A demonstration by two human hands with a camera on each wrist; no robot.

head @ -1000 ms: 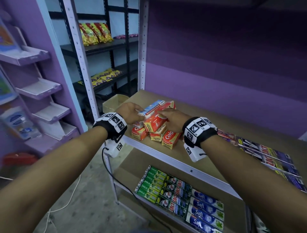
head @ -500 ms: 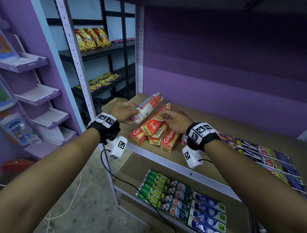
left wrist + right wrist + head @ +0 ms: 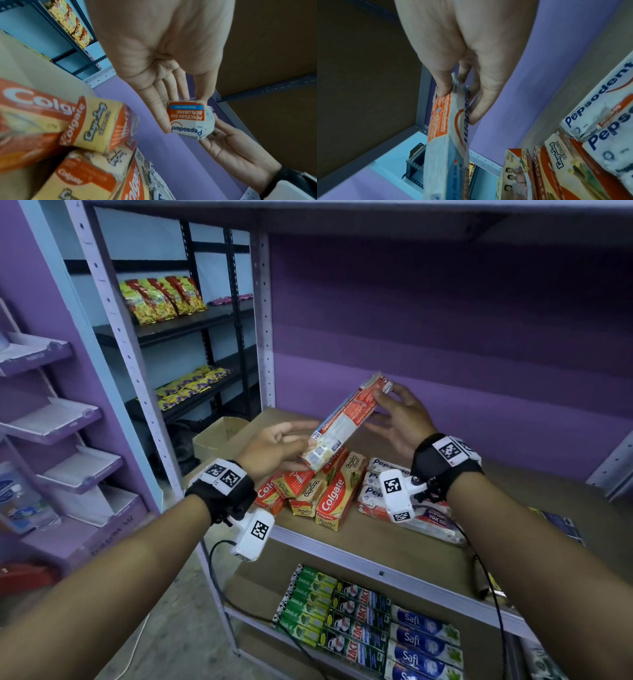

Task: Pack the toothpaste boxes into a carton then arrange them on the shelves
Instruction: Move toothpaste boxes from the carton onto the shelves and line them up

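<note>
So the Pepsodent box (image 3: 346, 424) is now up off the pile and held in the air between both hands, tilted with its far end high. A second ago both hands were down on the heap of Colgate boxes (image 3: 310, 491), and half a second ago only the left one had this box, low over the pile. Since then it's been lifted and the right hand has come in on the top end.

Grip-wise: the right hand (image 3: 399, 419) pinches the upper end, thumb on one face and fingers on the other (the right wrist view shows this well). The left hand (image 3: 274, 448) has the lower end: in its wrist view the fingertips (image 3: 163, 121) sit against the end flap with the thumb on the other side, so it's a light fingertip hold, not a fist.

The rest of the stock hasn't budged: Colgate boxes in a messy heap at the front left of the shelf (image 3: 394, 542), the Pepsodent stack (image 3: 387, 474) just beside them to the right.

What it means, as I read it: one box has been singled out and is getting turned or squared up before going somewhere. There's an open carton (image 3: 219, 436) behind the shelf's left edge, and that looks like the likely destination, but nothing shows inside it from here. So packing looks barely started, with the whole heap still to go.
</note>
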